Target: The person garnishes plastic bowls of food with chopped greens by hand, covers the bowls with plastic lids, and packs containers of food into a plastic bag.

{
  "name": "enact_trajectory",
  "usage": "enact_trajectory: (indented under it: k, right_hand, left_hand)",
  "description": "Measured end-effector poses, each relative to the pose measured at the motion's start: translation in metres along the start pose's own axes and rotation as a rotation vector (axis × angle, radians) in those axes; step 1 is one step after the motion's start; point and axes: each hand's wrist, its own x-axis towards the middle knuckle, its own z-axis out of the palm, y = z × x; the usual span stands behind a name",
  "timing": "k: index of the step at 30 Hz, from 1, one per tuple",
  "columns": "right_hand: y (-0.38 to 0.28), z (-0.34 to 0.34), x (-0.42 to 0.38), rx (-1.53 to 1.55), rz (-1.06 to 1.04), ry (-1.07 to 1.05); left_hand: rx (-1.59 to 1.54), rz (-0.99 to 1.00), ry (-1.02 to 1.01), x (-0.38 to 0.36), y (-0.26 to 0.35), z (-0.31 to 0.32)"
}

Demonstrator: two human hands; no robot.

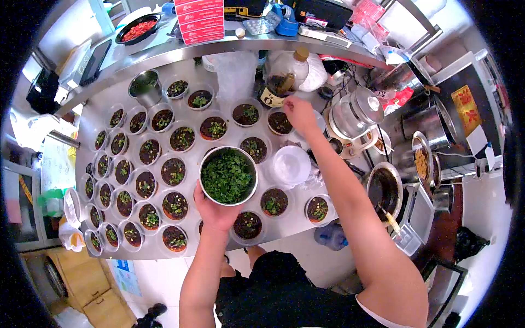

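My left hand (220, 212) holds a round metal bowl (203, 177) full of chopped green herbs (227, 175) over the steel table. My right hand (299, 113) is reached out above a clear plastic cup of dark sauce (280, 121), its fingers pinched together; what is between them is too small to make out. Many similar cups (182, 138) of dark sauce stand in rows to the left, most with green bits on top. A stack of empty clear cups (291, 165) stands right of the bowl.
A metal pot (145, 88) stands at the back left. A large jug (292, 68) is behind my right hand. On the right are a glass kettle (358, 112), a pot of dark liquid (384, 188) and a clear container (407, 239). A shelf (240, 45) crosses the back.
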Motion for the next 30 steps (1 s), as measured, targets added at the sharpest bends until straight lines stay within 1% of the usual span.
enact_trajectory:
  k: [2, 5, 8, 10, 12, 13, 14, 15, 17, 20, 23, 24, 25, 27, 28, 30]
  right_hand:
    - [0.026, 0.021, -0.007, -0.059, -0.190, -0.035]
    - [0.010, 0.009, -0.006, 0.065, 0.029, -0.016]
    - [-0.033, -0.031, -0.015, 0.241, 0.107, 0.146]
    - [-0.096, -0.071, -0.040, 0.558, 0.031, 0.032]
    - [-0.157, -0.105, -0.073, 0.569, -0.346, -0.211]
    - [-0.180, -0.114, -0.086, 0.457, -0.503, -0.432]
    - [-0.194, -0.110, -0.097, 0.222, -0.703, -0.374]
    - [-0.205, -0.108, -0.100, 0.037, -0.715, -0.423]
    - [-0.203, -0.100, -0.100, -0.228, -0.785, -0.407]
    - [-0.198, -0.115, -0.102, 0.065, -0.567, -0.271]
    - [-0.167, -0.112, -0.094, 0.523, -0.381, -0.210]
    - [-0.156, -0.112, -0.091, 0.665, -0.055, -0.270]
    - [-0.138, -0.104, -0.082, 0.867, 0.157, -0.249]
    - [-0.104, -0.107, -0.061, 0.875, 0.362, -0.151]
    - [-0.080, -0.104, -0.045, 0.695, 0.402, -0.162]
    - [-0.006, -0.060, -0.022, 0.503, 0.279, -0.148]
  left_hand:
    - [-0.036, -0.010, -0.004, -0.003, -0.001, -0.003]
    - [-0.014, 0.021, 0.020, -0.007, 0.000, 0.000]
    - [-0.039, -0.002, 0.002, -0.013, 0.003, -0.001]
    - [-0.037, 0.004, 0.011, -0.017, 0.005, -0.001]
    - [0.032, -0.005, 0.021, -0.016, 0.005, 0.002]
    - [0.040, -0.005, 0.005, -0.016, 0.003, 0.002]
    - [0.052, -0.012, -0.017, -0.015, 0.002, 0.002]
    - [0.066, -0.023, -0.042, -0.013, 0.000, 0.004]
    - [0.089, -0.031, -0.032, -0.011, -0.005, 0.013]
    - [0.108, -0.029, -0.020, -0.001, -0.011, 0.014]
    - [0.076, -0.074, -0.072, 0.014, -0.016, 0.008]
    - [0.088, -0.071, -0.029, 0.017, -0.018, 0.014]
    - [0.043, -0.079, -0.034, 0.023, -0.021, 0.013]
    - [-0.044, -0.093, -0.043, 0.036, -0.021, 0.006]
    - [-0.051, -0.081, -0.036, 0.039, -0.020, 0.007]
    - [-0.039, -0.074, -0.044, 0.044, -0.020, 0.007]
